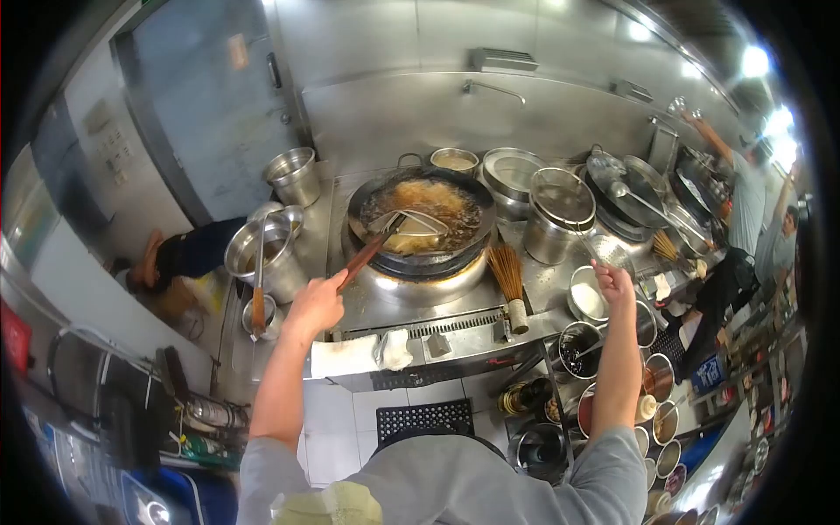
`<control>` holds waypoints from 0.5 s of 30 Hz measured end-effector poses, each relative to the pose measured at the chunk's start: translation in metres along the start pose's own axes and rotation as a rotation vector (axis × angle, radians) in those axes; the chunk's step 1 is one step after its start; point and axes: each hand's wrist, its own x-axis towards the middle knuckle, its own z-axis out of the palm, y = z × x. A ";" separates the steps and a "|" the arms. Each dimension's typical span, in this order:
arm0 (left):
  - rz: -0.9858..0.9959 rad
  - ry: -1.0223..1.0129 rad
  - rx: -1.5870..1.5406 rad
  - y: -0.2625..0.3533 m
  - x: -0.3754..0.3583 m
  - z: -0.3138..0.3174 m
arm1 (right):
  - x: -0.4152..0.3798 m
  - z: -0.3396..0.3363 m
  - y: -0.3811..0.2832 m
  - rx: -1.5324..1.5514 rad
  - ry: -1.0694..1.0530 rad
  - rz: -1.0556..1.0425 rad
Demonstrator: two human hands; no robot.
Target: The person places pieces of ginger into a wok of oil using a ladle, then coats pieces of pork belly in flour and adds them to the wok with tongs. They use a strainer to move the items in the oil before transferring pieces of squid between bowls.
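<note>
My left hand is closed round the wooden handle of a strainer, whose wire head is in the bubbling oil of a large wok. Pale golden food shows under the wire. My right hand is closed on the thin handle of a ladle, above and beside a bowl of white powder. Its round, perforated-looking head lies just beyond the hand, near a steel pot with a strainer on top.
A bamboo brush stands right of the wok. Steel pots and a wooden-handled ladle are at left. Folded cloths lie on the front edge. One person bends at far left; others work at right.
</note>
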 end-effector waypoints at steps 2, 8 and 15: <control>-0.017 -0.017 -0.019 0.010 0.003 -0.003 | 0.036 0.021 0.015 -0.086 0.253 -0.130; 0.028 0.012 0.075 0.026 -0.014 -0.005 | 0.054 0.146 0.081 -0.607 0.182 -0.320; 0.035 0.063 0.127 0.041 -0.049 -0.007 | 0.107 0.216 0.127 -1.931 0.073 -0.841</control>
